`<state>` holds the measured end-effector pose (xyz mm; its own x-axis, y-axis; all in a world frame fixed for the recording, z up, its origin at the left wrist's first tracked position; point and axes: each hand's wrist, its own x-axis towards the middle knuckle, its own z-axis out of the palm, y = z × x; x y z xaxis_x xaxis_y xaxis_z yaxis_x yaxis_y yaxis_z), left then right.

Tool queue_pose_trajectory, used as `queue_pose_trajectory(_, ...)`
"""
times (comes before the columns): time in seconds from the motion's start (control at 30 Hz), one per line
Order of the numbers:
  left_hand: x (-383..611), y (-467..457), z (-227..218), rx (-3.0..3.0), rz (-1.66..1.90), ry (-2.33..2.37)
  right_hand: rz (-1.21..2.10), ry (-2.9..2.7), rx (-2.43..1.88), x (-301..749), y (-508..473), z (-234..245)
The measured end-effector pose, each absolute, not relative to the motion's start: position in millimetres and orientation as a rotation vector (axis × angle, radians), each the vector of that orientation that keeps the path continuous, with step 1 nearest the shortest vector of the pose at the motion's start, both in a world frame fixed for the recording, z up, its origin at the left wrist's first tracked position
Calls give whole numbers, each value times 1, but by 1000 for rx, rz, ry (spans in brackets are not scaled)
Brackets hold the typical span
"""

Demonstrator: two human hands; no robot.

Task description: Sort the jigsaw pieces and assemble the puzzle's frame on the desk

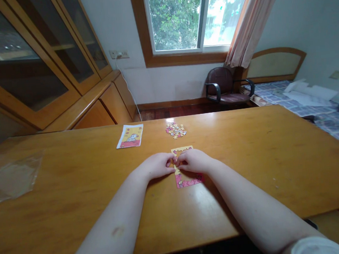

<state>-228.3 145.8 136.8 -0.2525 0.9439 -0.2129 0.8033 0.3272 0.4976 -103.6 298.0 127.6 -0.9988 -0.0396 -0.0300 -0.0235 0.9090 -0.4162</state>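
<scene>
A small partly built jigsaw puzzle (pixel 187 178), yellow at the top and pink at the bottom, lies on the wooden table (pixel 250 155) in front of me. My left hand (pixel 157 165) and my right hand (pixel 194 160) rest on its left edge, fingertips meeting in a pinch. What they pinch is too small to make out. A pile of loose puzzle pieces (pixel 176 130) lies farther back. A reference picture card (pixel 130 136) lies to the left of that pile.
A clear plastic bag (pixel 12 178) lies at the table's far left. Wooden glass-door cabinets (pixel 46 67) line the left wall. A dark armchair (pixel 227 87) stands under the window. A bed (pixel 313 101) is at the right.
</scene>
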Motion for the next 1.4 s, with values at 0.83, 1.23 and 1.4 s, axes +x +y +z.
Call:
queue_pose_trajectory(0.83, -228, 146, 140, 1594, 313, 2164, -568, 3051, 132, -104, 300, 128)
queue_pose_trajectory(1.23, -230, 145, 138, 1484, 305, 2313, -620, 3043, 804, -106, 340, 126)
queue_pose_trajectory(1.4, -230, 146, 137, 1466, 282, 2294, -717, 2984, 797, -106, 344, 120)
